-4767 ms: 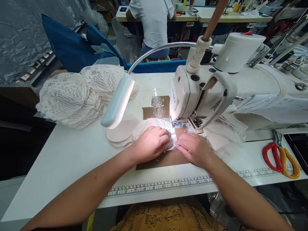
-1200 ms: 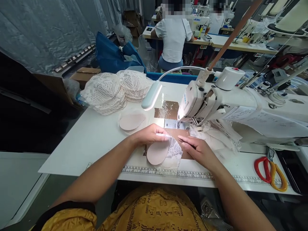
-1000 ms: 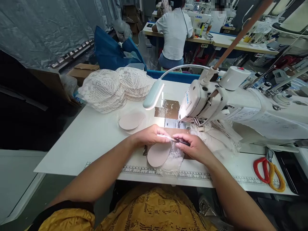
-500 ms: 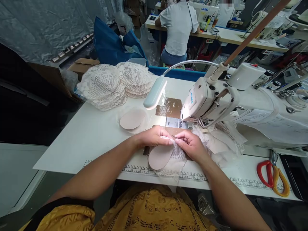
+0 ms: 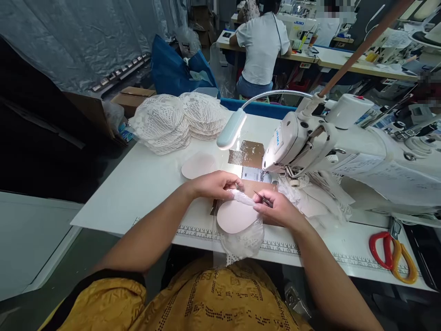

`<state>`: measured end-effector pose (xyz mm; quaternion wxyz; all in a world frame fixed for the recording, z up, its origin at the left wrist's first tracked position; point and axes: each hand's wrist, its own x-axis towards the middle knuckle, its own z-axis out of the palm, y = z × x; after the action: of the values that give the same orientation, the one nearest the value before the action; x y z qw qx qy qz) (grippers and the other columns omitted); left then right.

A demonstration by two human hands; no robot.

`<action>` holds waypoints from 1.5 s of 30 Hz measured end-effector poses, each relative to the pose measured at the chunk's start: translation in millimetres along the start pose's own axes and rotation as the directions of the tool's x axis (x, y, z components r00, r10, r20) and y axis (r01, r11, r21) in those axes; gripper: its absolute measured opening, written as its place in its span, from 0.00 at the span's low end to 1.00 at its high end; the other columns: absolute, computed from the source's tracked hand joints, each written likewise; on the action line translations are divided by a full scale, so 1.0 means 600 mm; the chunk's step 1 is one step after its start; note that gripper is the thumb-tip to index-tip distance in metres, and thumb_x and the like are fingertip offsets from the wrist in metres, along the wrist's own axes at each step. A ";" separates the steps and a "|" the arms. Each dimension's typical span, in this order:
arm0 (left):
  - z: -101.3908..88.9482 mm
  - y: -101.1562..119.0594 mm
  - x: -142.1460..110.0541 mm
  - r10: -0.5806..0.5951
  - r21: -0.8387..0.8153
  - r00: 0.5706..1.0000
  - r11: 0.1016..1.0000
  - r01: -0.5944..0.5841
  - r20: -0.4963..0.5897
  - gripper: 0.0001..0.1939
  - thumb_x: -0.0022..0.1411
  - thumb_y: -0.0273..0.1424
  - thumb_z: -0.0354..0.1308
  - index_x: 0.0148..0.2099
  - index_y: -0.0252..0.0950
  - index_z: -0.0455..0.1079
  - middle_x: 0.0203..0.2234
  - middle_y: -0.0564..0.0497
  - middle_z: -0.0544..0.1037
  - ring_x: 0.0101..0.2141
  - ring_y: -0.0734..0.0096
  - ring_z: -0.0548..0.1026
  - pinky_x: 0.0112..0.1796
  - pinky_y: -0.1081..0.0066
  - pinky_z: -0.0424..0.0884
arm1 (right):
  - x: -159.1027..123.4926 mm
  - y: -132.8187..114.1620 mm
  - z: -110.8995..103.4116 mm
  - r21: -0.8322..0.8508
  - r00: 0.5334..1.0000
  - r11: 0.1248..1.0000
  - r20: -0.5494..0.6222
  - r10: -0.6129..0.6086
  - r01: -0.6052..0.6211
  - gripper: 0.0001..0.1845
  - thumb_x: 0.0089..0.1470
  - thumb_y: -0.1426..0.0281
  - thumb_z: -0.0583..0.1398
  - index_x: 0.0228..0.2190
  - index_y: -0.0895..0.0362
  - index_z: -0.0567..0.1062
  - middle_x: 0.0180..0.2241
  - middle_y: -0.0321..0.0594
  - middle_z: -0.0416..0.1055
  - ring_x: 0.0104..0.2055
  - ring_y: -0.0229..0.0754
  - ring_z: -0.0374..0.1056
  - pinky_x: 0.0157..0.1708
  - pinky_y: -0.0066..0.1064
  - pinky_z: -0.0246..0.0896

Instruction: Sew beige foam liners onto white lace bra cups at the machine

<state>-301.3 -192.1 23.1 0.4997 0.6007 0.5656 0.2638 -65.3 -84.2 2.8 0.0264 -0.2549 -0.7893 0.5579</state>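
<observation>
My left hand (image 5: 218, 185) pinches the folded upper edge of a white lace piece (image 5: 244, 246). A smooth, pale oval pad (image 5: 237, 218) lies on that lace, and lace hangs below it over the table's front edge. My right hand (image 5: 277, 208) is closed at the right end of the folded edge. From its fingers sticks a thin dark pointed tool (image 5: 263, 198), whose kind I cannot make out. Just beyond my hands stands a white sewing machine (image 5: 292, 138). Another pale pad (image 5: 199, 166) rests on sheer fabric beyond my left forearm.
Stacked lace pieces (image 5: 160, 124) lie at the back left. More lace and pale fabric (image 5: 310, 197) is heaped beside the needle area. A lamp (image 5: 231, 129) hangs over the table. Red-and-orange-handled scissors (image 5: 392, 253) lie at right. A person (image 5: 262, 46) sits at another table behind.
The pad and lace have turned, with the pad now lying more sideways. My left hand has shifted up and away from my right. The pointed tool now shows in my right hand.
</observation>
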 end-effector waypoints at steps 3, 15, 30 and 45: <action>0.019 0.015 0.006 0.067 0.108 0.997 0.992 -0.063 -0.030 0.21 0.57 0.30 0.57 0.54 0.34 0.69 0.31 0.52 0.71 0.29 0.73 0.67 0.30 0.74 0.64 | 0.010 -0.004 0.016 0.035 0.996 0.999 -0.092 -0.020 0.024 0.18 0.48 0.57 0.65 0.38 0.54 0.72 0.32 0.36 0.71 0.33 0.40 0.66 0.34 0.31 0.60; 0.040 0.046 -0.059 -0.181 -0.109 0.983 0.977 0.183 0.031 0.20 0.58 0.46 0.61 0.41 0.34 0.75 0.28 0.51 0.75 0.29 0.71 0.72 0.31 0.74 0.65 | -0.017 -0.008 0.026 0.091 0.986 0.990 -0.134 -0.100 0.112 0.11 0.56 0.61 0.59 0.33 0.55 0.74 0.25 0.32 0.63 0.27 0.35 0.57 0.27 0.28 0.52; 0.121 0.018 -0.008 -0.114 -0.510 0.953 0.859 -0.047 -0.280 0.16 0.58 0.40 0.64 0.39 0.32 0.77 0.34 0.48 0.78 0.36 0.68 0.74 0.36 0.72 0.68 | -0.027 -0.001 0.004 0.054 0.987 0.989 -0.092 -0.130 0.135 0.17 0.59 0.56 0.57 0.44 0.53 0.72 0.33 0.38 0.72 0.34 0.41 0.68 0.30 0.31 0.62; 0.126 0.014 0.003 -0.106 -0.538 0.965 0.842 -0.042 -0.241 0.17 0.57 0.42 0.64 0.34 0.30 0.75 0.28 0.50 0.74 0.30 0.72 0.70 0.31 0.74 0.64 | -0.013 -0.005 0.022 0.075 0.985 0.989 -0.124 -0.119 0.129 0.12 0.55 0.59 0.61 0.33 0.54 0.76 0.31 0.37 0.74 0.34 0.40 0.69 0.33 0.31 0.63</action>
<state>-230.6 -211.9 3.1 0.5736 0.3864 0.5396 0.4800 -64.2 -99.7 2.4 0.1187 -0.2366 -0.7768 0.5714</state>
